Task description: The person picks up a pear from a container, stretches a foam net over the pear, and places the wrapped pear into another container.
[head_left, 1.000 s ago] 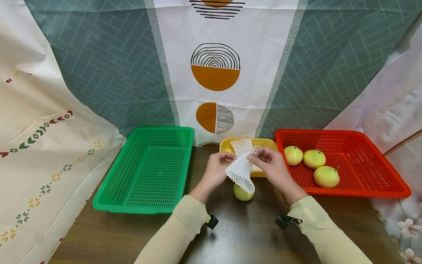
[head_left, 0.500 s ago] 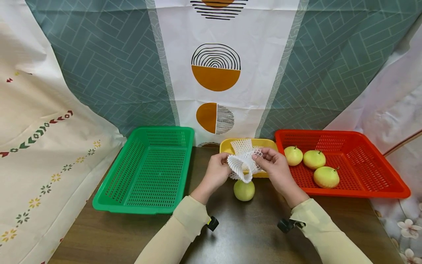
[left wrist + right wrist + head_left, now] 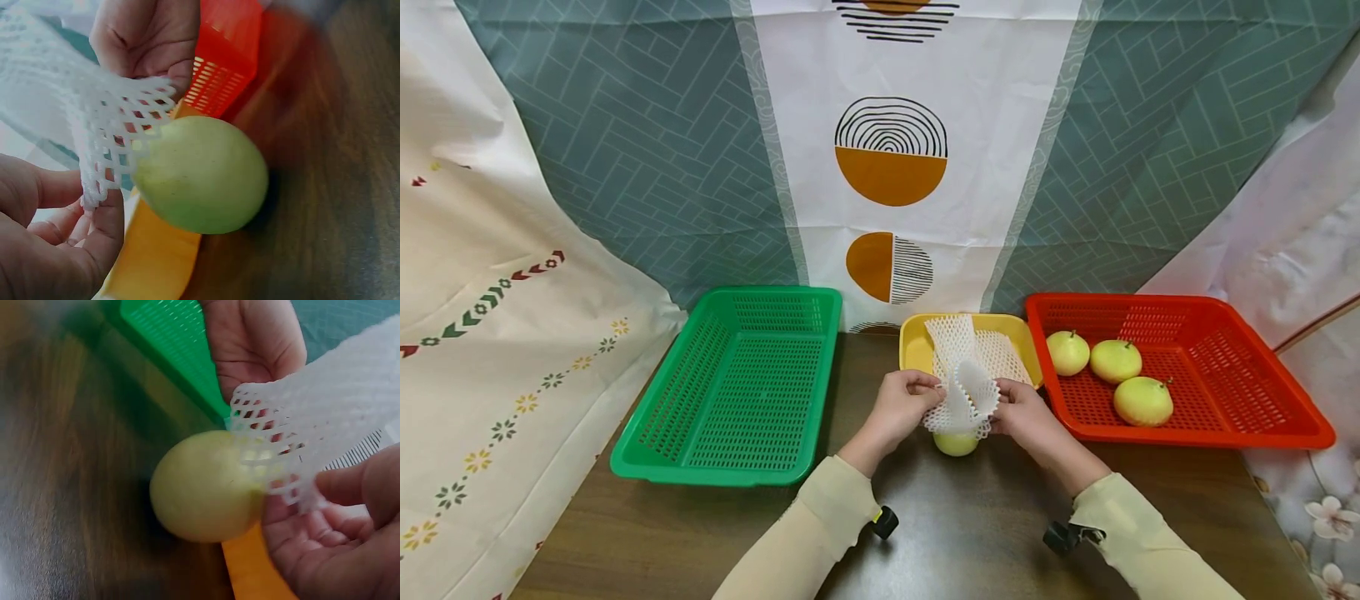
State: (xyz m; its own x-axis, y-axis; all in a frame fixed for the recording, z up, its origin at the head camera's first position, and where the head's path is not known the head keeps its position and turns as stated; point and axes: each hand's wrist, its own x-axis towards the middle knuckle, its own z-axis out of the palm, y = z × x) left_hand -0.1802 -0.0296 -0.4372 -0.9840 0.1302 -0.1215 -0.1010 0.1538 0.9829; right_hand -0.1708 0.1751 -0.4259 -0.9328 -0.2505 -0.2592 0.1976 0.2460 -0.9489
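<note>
A white foam fruit net (image 3: pixel 957 404) is stretched between my two hands, its mouth low over a pale yellow-green round fruit (image 3: pixel 955 445) on the table. My left hand (image 3: pixel 901 410) pinches one side of the net's edge between thumb and fingers. On the opposite side, my right hand (image 3: pixel 1028 421) pinches the edge too. In the left wrist view, the meshed edge (image 3: pixel 125 134) overlaps one end of the fruit (image 3: pixel 203 178), whose rest is bare. The right wrist view shows the net (image 3: pixel 312 412) spread wide, both hands at its rim.
Behind the hands, a yellow basket (image 3: pixel 917 333) holds more foam nets (image 3: pixel 1000 357). A red basket (image 3: pixel 1240 433) at right contains several similar stemmed fruits (image 3: pixel 1115 362). At left stands a green basket (image 3: pixel 760 400). Patterned cloth (image 3: pixel 887 275) hangs along the table's back.
The net has turned from slanting, mouth toward me, to mouth down, and both hands have lowered it onto the fruit's top. The fruit has stayed in place.
</note>
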